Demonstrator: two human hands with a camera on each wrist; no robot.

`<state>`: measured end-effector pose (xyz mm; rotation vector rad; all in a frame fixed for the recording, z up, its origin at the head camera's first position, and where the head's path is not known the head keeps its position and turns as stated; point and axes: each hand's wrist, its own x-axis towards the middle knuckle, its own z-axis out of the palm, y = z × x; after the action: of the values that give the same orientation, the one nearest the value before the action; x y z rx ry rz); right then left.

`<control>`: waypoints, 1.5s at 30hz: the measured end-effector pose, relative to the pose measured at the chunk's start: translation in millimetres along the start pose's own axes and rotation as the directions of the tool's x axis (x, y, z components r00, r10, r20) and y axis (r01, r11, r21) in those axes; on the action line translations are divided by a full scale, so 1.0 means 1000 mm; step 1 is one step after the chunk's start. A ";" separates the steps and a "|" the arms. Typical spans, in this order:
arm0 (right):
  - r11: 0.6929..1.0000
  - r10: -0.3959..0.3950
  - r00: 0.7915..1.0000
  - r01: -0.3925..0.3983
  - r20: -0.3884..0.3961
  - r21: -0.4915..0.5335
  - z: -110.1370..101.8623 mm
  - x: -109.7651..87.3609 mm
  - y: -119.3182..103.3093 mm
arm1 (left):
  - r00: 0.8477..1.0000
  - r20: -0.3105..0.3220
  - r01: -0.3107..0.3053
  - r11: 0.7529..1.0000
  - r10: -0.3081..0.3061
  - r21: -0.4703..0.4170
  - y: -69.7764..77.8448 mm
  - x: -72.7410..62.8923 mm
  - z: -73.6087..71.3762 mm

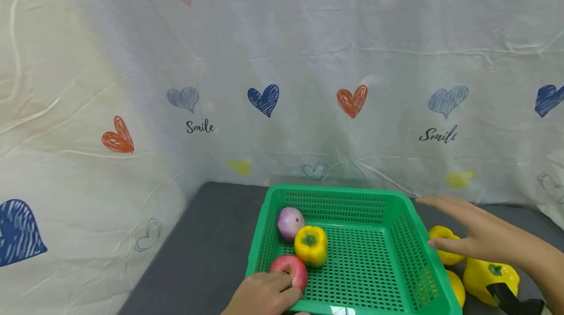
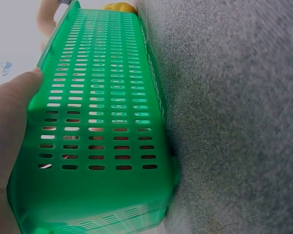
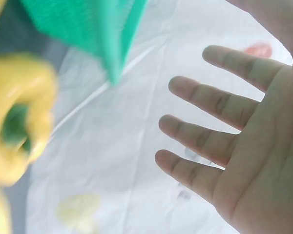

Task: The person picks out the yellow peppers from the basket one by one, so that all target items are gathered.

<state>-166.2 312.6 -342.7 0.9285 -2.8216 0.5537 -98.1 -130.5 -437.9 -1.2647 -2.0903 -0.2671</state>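
Note:
A green slotted plastic basket (image 1: 361,276) stands on the dark grey surface. My left hand (image 1: 264,295) grips its near-left rim, the thumb (image 2: 24,87) lying at the outside of the rim and the fingers curled over to the inside. Those fingers overlap a red apple (image 1: 294,267) in the basket; their tips are hidden. A yellow bell pepper (image 1: 312,246) and a purple onion (image 1: 290,223) lie behind the apple along the left wall. My right hand (image 1: 480,231) hovers by the right rim with fingers spread, holding nothing.
Outside the right wall, below my right hand, lie a yellow bell pepper (image 1: 489,280) and two more yellow items, partly hidden. A black strap (image 1: 506,300) shows near my right forearm. A white sheet (image 1: 308,143) printed with hearts hangs behind and at the left.

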 end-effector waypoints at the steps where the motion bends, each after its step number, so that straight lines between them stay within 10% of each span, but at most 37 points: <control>1: 1.000 -0.022 1.000 0.022 0.001 -0.008 -0.001 0.005 -0.005 | 1.000 -0.001 -0.004 1.000 0.004 0.004 0.000 0.000 0.000; 20: 0.979 -0.172 0.955 0.138 0.241 0.152 0.010 0.080 -0.067 | 0.999 0.037 0.001 1.000 -0.001 0.001 -0.001 -0.002 -0.001; 37: 0.953 -0.273 0.867 0.185 0.417 0.239 0.071 0.127 -0.084 | 1.000 -0.003 -0.025 0.999 0.026 0.046 0.000 0.006 -0.005; 45: 0.938 -0.321 0.863 0.231 0.391 0.260 0.094 0.134 -0.093 | 1.000 -0.001 -0.013 1.000 0.013 0.023 -0.001 0.005 -0.004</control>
<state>-218.2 133.9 -371.8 1.6550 -2.9450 0.6806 -99.0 -128.9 -431.5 -1.2637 -2.0782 -0.2365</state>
